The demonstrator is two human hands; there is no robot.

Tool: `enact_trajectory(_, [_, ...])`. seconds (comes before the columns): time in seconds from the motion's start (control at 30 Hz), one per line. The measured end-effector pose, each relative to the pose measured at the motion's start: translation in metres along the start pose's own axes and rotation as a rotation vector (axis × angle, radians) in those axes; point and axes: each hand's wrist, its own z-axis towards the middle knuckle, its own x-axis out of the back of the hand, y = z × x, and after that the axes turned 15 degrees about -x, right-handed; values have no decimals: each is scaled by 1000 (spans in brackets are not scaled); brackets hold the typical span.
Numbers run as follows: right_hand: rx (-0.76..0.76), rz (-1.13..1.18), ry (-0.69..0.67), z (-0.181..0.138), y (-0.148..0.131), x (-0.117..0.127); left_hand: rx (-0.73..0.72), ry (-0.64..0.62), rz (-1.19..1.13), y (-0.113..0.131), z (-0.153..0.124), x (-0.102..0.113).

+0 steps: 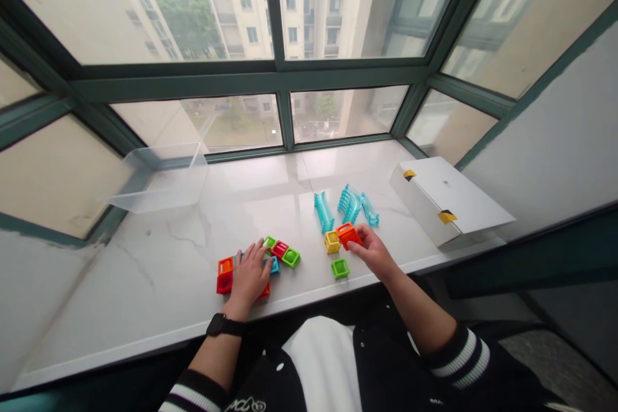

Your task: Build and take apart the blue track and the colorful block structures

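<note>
My right hand [373, 251] pinches an orange toy block [346, 234] with a hollow square face, held just above the sill. Close by its left side sits a yellow block [332, 243], and a green block [340, 268] lies nearer to me. My left hand [250, 273] rests with fingers spread over a cluster of coloured blocks, partly covering them. Showing around it are an orange block [225, 266], a red block [224, 283] and a blue block [274, 265]. A row of green and red blocks [280, 249] lies beside its fingertips.
Several clear turquoise track pieces [349, 204] lie beyond my right hand. A white box [449, 196] with yellow-and-black tape stands at the right, and a translucent plastic bin [164, 190] at the back left. Windows edge the marble sill [174, 277].
</note>
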Motion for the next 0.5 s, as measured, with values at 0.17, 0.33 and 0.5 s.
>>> enact_trajectory(0.17, [-16,9,63,-4,2,13,-8,10,-1,-2,0,-2])
enact_trajectory(0.33, [-30,47,220,-2,2,30,-11,-5,22,-3,0,-2])
enact_trajectory(0.5, [-32,139,307,3,8,49,-4,-45,60,-2,0,0])
